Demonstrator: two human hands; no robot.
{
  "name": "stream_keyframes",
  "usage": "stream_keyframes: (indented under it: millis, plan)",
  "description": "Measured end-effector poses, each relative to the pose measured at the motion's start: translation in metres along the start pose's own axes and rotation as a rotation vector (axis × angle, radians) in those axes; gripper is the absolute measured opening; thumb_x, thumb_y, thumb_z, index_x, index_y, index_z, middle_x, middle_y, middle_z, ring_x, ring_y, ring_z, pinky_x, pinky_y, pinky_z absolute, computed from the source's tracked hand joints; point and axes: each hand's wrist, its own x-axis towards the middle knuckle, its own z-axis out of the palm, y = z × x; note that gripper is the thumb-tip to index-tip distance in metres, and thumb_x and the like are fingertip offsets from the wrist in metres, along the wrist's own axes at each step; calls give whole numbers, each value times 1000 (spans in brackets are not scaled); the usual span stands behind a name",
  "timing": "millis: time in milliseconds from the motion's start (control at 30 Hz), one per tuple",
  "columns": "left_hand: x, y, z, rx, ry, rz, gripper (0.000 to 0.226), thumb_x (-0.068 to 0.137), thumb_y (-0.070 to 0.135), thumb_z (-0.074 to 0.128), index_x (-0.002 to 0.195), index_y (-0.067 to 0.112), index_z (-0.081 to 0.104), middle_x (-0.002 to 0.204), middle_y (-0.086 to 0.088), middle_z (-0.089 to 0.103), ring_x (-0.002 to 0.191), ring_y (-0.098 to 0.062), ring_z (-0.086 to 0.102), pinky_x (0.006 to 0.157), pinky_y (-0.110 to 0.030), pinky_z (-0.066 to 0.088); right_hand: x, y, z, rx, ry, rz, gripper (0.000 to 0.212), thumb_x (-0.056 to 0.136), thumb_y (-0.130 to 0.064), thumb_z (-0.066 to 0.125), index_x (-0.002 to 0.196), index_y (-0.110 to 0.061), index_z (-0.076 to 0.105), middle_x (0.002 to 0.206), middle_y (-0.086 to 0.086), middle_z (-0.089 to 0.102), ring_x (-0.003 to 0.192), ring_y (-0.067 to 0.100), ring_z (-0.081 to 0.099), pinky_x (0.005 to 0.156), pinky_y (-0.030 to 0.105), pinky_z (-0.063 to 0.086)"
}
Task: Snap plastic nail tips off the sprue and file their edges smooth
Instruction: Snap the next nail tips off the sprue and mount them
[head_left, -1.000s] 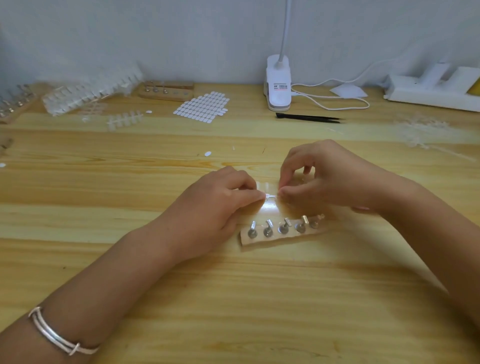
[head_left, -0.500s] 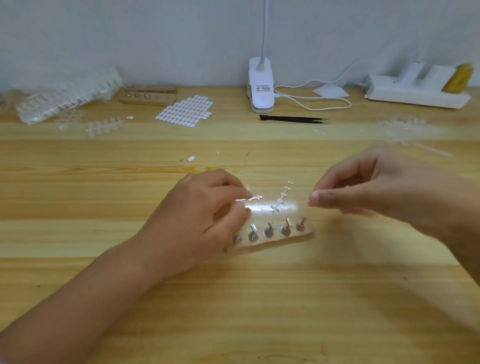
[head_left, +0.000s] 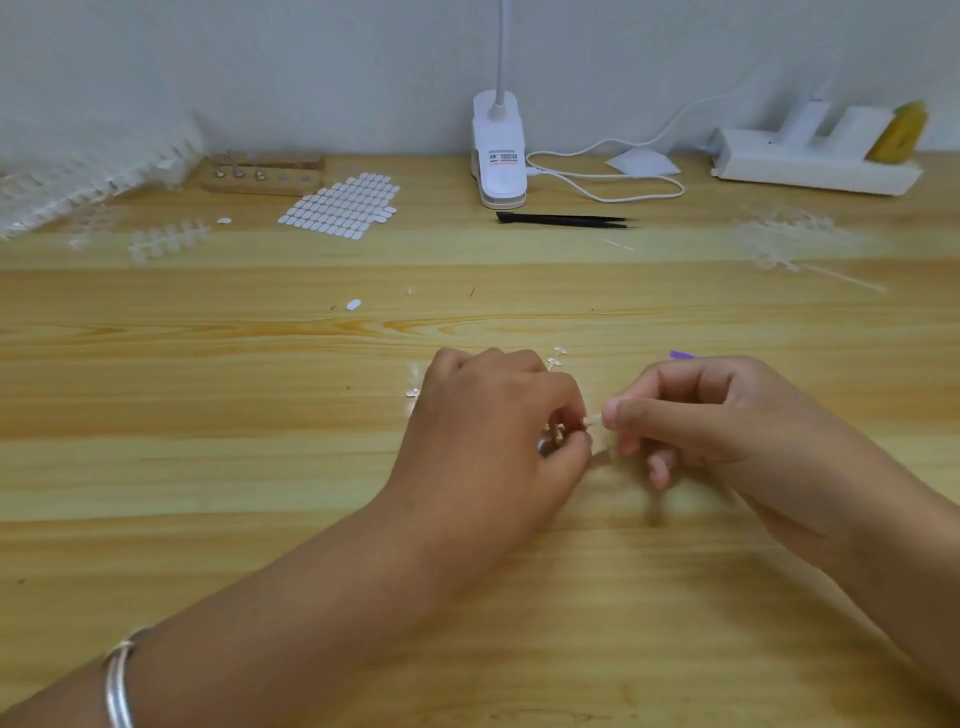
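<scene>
My left hand (head_left: 493, 441) pinched the sprue (head_left: 555, 359) low over the desk (head_left: 260, 467); my right hand (head_left: 727, 421) had its grip pinched on what looked like a nail tip (head_left: 589, 422) at its end. A short twist close to the joint, I judged, would snap it cleanly.

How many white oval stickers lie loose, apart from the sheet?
2. One sticker lies left of the sheet; the other sticker lies in front of it, nearer the person. More may be hidden.
</scene>
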Motion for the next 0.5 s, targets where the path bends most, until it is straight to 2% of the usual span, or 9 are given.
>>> stream_keyframes:
  millis: [100,167,233,367,500]
  plan:
    - [1,0,0,18,10,-12,7,82,35,66,78,31,70,77,13,64,78,-7,56,88,-29,27,-1,2,4,-6,38,3,17,69,-30,79,64,-15,73,69,8,67,53,15,53,61,26,46]
    - [2,0,-1,36,13,-11,10,81,38,64,77,31,71,78,13,65,79,-7,57,86,-30,27,-1,2,6,-9,61,-3,16,75,-25,77,63,-16,72,66,5,64,51,14,51,58,24,45]
    - [3,2,-1,42,15,-19,15,80,41,59,75,32,70,77,13,65,79,-7,57,85,-31,26,-1,1,8,-2,74,-3,16,76,-24,76,63,-16,72,65,3,63,50,14,50,55,21,44]
    - [4,3,0,45,26,-27,16,78,41,58,73,31,70,75,14,65,78,-7,57,85,-31,27,-1,1,11,16,104,-8,16,73,-26,75,60,-17,72,65,4,63,50,15,52,61,28,43]
    - [4,3,0,41,26,-27,19,76,43,56,71,31,69,73,14,65,77,-6,57,84,-32,27,0,4,12,-13,127,-38,18,74,-22,74,59,-13,70,62,2,62,46,16,52,51,20,44]
